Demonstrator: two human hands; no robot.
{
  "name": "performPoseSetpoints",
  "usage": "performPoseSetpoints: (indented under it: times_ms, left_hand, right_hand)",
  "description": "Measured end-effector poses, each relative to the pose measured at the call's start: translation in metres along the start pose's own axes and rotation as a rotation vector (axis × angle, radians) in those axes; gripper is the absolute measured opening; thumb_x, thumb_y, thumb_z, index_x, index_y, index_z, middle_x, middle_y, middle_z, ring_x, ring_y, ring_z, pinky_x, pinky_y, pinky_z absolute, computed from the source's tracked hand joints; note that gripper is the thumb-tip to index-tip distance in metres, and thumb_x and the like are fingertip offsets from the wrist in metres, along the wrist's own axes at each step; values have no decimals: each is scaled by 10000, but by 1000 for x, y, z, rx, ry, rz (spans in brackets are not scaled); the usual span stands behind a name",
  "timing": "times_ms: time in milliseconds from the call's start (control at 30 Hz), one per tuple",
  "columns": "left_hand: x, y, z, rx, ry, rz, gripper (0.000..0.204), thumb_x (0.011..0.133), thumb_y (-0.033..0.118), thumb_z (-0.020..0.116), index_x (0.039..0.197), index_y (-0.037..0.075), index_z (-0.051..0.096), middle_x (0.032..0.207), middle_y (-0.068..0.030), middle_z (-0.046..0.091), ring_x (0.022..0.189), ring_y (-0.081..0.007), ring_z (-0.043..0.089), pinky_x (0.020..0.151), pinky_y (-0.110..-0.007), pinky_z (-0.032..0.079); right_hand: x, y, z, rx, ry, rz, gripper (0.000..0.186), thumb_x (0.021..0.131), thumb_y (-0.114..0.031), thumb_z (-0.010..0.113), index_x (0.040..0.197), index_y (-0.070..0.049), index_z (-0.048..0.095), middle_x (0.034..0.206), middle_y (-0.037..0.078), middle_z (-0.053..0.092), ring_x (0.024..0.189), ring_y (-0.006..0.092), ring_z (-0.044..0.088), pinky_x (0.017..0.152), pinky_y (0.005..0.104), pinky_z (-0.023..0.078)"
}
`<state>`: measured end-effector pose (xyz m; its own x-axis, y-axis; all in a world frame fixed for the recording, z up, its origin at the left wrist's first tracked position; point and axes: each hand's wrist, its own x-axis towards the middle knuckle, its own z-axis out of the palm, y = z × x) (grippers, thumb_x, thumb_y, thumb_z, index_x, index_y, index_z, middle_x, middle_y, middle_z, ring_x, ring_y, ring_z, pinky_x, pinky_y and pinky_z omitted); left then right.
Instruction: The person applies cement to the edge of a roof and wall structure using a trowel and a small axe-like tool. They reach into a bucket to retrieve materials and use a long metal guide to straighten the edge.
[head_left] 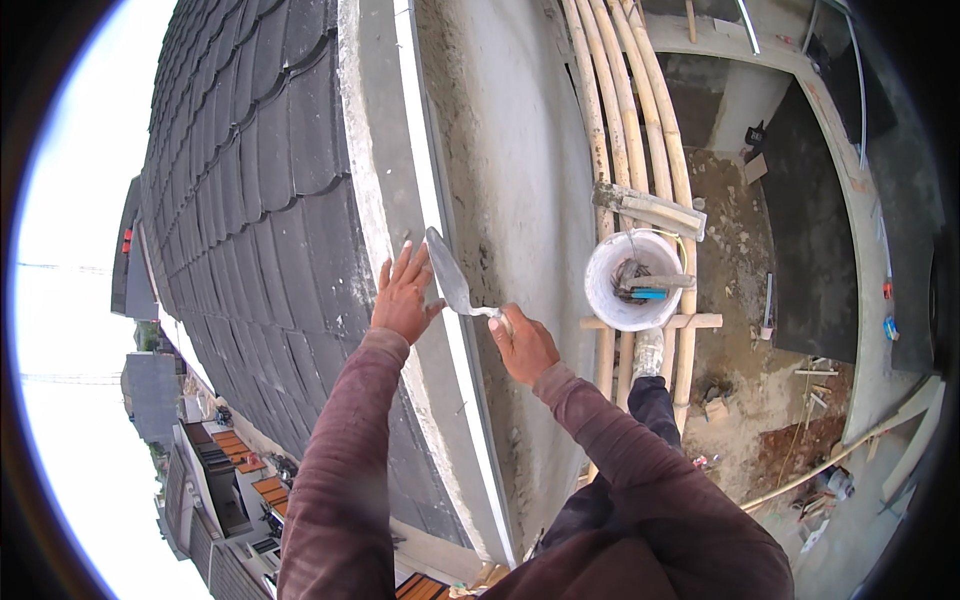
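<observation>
My right hand [525,345] grips the handle of a pointed metal trowel [452,275]. Its grey blade slants up and left across a long white strip [421,150], which runs along the edge of a wall top. With fingers spread, my left hand [402,303] lies against the grey mortar top [393,150] of the wall, just left of the blade. The trowel's tip is close to my left fingertips; whether they touch is hard to make out.
A dark tiled roof [255,150] slopes away left. On the right, bamboo poles [640,110] form a narrow scaffold carrying a white bucket [603,290] of tools and a mortar-stained board [650,210]. My foot [648,352] stands there, high above a dirt floor [735,230].
</observation>
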<state>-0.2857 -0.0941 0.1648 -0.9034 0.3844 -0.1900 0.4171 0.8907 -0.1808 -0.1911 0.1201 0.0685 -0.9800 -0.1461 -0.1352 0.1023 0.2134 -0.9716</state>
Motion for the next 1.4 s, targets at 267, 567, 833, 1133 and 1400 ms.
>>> performPoseSetpoints:
  times_ms: [267, 567, 833, 1133, 1400]
  left_hand:
    - [3, 1, -3, 2, -27, -7, 851, 788, 244, 846, 1531, 115, 451, 1661, -63, 332, 1579, -290, 200, 1280, -524, 178]
    - [4, 0, -4, -6, 21, 13, 969, 835, 410, 804, 1632, 193, 297, 1706, -27, 256, 1573, -296, 224, 1275, -528, 205]
    - [3, -1, -2, 20, -16, 7, 963, 834, 385, 811, 1629, 175, 309, 1701, -35, 271, 1570, -301, 232, 1269, -527, 207]
    - [6, 1, -4, -30, 9, 17, 955, 827, 352, 827, 1620, 169, 327, 1701, -28, 271, 1568, -289, 240, 1271, -525, 208]
    - [3, 3, -4, 19, -14, 2, 961, 837, 366, 815, 1629, 178, 305, 1700, -27, 272, 1567, -289, 242, 1262, -528, 225]
  right_hand:
    - [-3, 2, 4, -43, -6, 47, 388, 1061, -403, 508, 1199, -42, 549, 971, 246, 719, 925, 488, 680, 795, 547, 535]
    - [-64, 77, 7, -62, -87, 354, 432, 1061, -437, 502, 1154, -19, 559, 922, 254, 711, 900, 480, 684, 764, 552, 532]
    - [16, 19, 4, -73, 12, 16, 454, 1060, -459, 502, 1139, -17, 570, 880, 234, 710, 845, 469, 689, 738, 536, 538]
    - [-29, 101, 19, -92, -25, 276, 474, 1066, -486, 478, 1127, -30, 592, 839, 244, 702, 837, 466, 693, 724, 527, 539]
    - [29, 30, 13, -50, 41, 59, 426, 1048, -455, 529, 1022, -32, 573, 857, 243, 705, 830, 469, 684, 720, 524, 534]
